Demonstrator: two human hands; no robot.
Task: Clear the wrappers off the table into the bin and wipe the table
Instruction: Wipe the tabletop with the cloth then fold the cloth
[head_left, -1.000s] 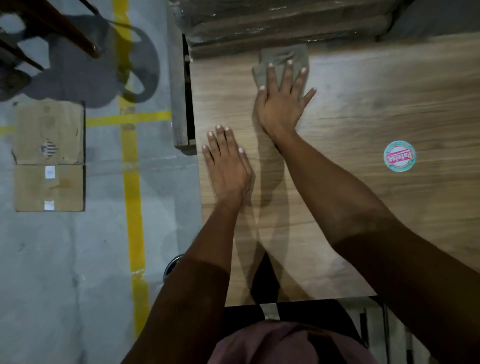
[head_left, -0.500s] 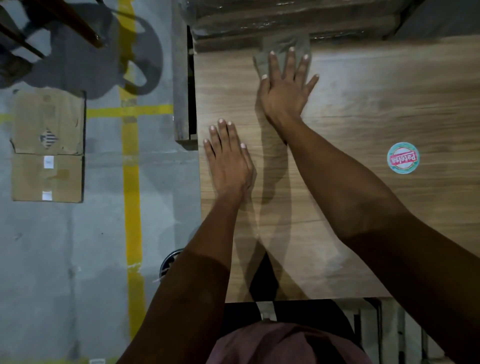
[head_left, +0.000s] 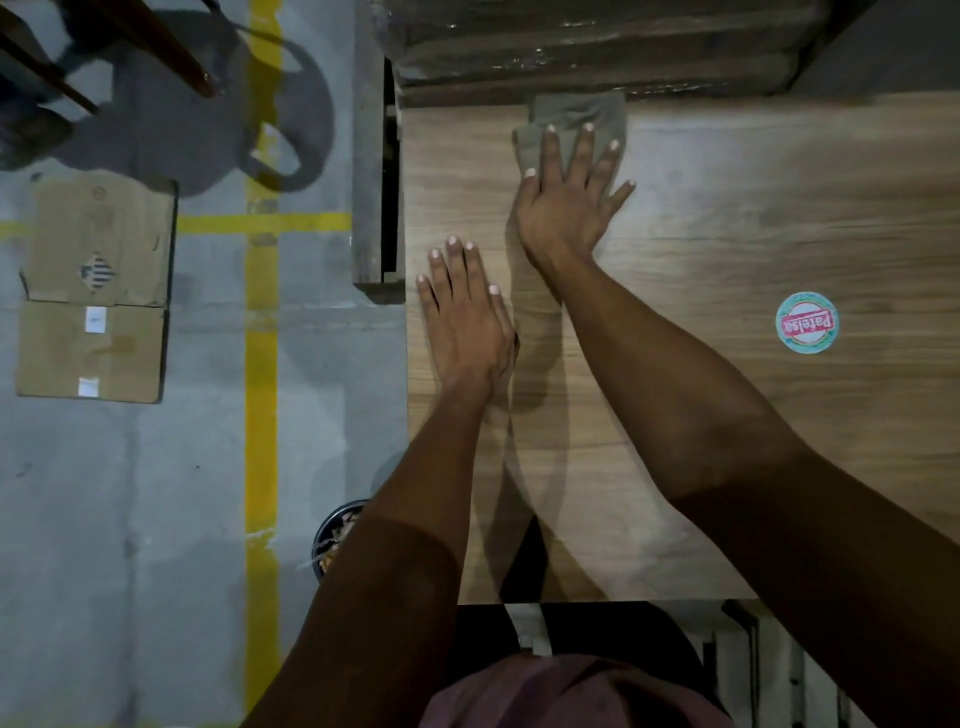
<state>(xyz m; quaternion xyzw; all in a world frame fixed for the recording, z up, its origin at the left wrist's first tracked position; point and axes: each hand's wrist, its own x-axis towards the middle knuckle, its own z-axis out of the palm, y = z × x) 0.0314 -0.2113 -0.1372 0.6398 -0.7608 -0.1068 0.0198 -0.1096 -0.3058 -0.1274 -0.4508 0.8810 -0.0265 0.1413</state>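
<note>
**Both hands flat on the wooden surface, cloth under the right**

At far left, a flattened cardboard box lies on the concrete floor, beside yellow floor lines. Dark chair legs cross the upper left corner. A dark round bin sits on the floor just off the near left corner of the surface, mostly hidden behind the left forearm; scraps show inside it.

On the surface, the left hand lies palm down near the left edge, fingers straight, holding nothing. Just beyond and to its right, the right hand presses flat with spread fingers on a grey cloth at the far edge, where the cloth meets plastic-wrapped bundles stacked against the surface. Well to the right lies a round sticker or wrapper with red lettering, apart from both hands.
</note>
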